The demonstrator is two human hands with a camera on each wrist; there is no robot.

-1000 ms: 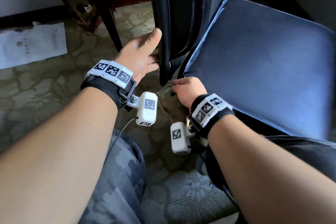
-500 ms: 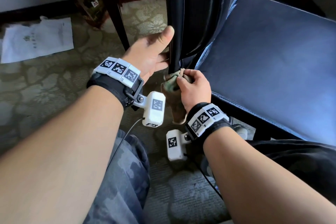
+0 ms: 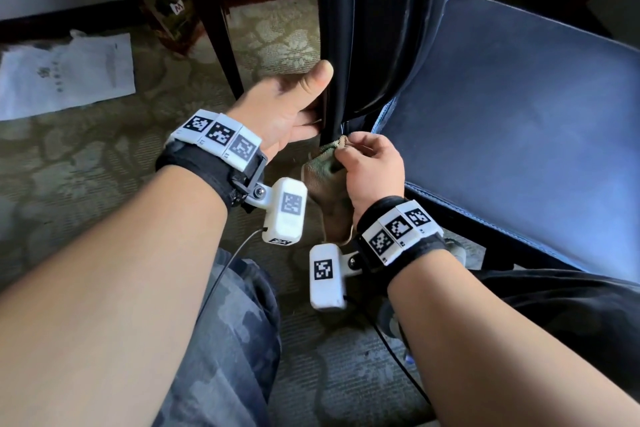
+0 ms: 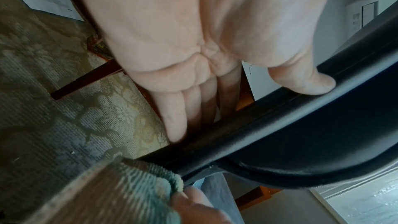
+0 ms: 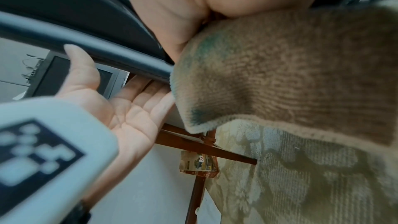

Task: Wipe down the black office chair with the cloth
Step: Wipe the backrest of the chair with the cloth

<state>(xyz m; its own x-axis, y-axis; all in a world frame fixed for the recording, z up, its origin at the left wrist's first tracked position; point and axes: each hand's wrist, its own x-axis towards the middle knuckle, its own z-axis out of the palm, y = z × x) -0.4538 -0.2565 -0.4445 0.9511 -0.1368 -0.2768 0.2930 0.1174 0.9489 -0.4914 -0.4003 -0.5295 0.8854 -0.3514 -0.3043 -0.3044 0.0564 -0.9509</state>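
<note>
Head camera looks down on the chair edge [image 3: 332, 45] at 12 o'clock; both wrist cameras view it close from beneath.

— What can't you make out on the left hand [image 3: 290, 111]?
— Your fingertips vanish behind the chair's back edge [image 3: 329, 45].
— And the cloth [image 3: 325, 184]?
— Your right hand [image 3: 372, 172] covers its top; the right wrist camera [image 3: 327, 276] hides its lower end. The chair's top is cut off.
</note>
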